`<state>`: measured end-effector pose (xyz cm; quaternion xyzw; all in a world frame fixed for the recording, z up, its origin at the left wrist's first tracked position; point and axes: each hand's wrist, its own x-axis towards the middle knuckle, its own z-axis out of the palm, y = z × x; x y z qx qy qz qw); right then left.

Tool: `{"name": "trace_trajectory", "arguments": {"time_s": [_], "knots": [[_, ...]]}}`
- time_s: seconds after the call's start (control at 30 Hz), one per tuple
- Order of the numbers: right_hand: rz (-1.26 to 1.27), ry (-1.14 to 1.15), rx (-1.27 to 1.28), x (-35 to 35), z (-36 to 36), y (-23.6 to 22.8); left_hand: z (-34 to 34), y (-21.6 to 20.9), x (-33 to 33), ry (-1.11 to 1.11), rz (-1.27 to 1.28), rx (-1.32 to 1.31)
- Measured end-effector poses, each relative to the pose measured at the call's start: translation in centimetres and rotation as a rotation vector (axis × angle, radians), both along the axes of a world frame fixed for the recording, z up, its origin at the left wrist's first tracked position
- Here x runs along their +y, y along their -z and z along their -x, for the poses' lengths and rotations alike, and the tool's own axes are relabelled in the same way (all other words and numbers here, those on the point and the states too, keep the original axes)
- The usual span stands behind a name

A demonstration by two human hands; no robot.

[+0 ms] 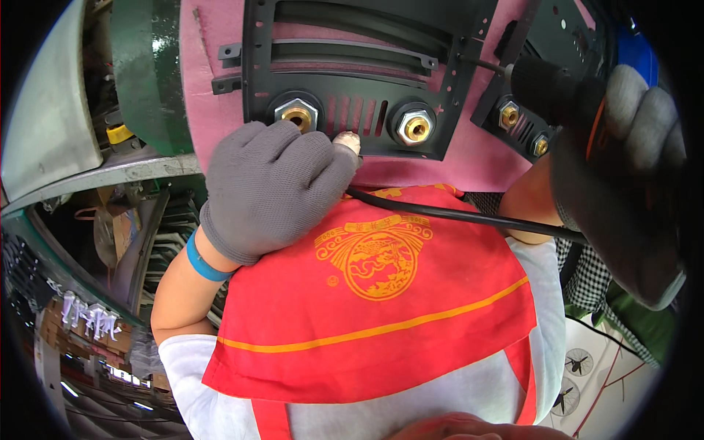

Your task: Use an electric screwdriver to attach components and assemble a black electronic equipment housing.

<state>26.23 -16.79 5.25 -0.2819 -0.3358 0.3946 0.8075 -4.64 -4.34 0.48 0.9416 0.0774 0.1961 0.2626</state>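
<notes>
while the right hand (pixel 636 117) grasps a power driver (pixel 543 82), its bit (pixel 482 64) at the right side of a black panel (pixel 334 85) on the pink surface (pixel 208 92), the left hand (pixel 275 183) curls over the panel's near edge; whether it grips, i cannot tell. a second panel (pixel 523 127) lies partly behind the driver. a black cable (pixel 469 214) crosses a red apron (pixel 315 370) printed with a yellow emblem (pixel 378 258). stacked parts (pixel 176 235) sit leftward.

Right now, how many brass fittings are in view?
4: left fitting, right fitting on the central panel; upper fitting, lower fitting on the right-hand panel. Others may be hidden.
</notes>
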Motion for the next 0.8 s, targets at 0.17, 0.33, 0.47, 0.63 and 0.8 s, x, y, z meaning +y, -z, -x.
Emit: {"name": "trace_trajectory", "arguments": {"time_s": [0.17, 0.33, 0.47, 0.63, 0.8], "knots": [[-0.040, -0.026, 0.043, 0.5, 1.7, 0.2, 0.1, -0.4, -0.1, 0.007, -0.012, 0.074], [-0.089, -0.056, 0.058, 0.7, 1.5, -1.2, -1.2, -2.8, 2.0, -0.113, 0.526, 0.094], [-0.152, -0.048, 0.014, -0.1, 0.5, -4.2, -4.3, -5.1, 4.0, -0.346, 1.640, -0.020], [-0.038, 0.129, -0.484, 5.8, 6.0, -5.8, -6.7, -2.9, 3.3, -0.272, 2.067, -0.122], [-0.120, 0.306, -0.422, 5.8, 7.5, -7.3, -8.7, -2.6, 2.5, -0.186, 2.007, -0.088]]}}
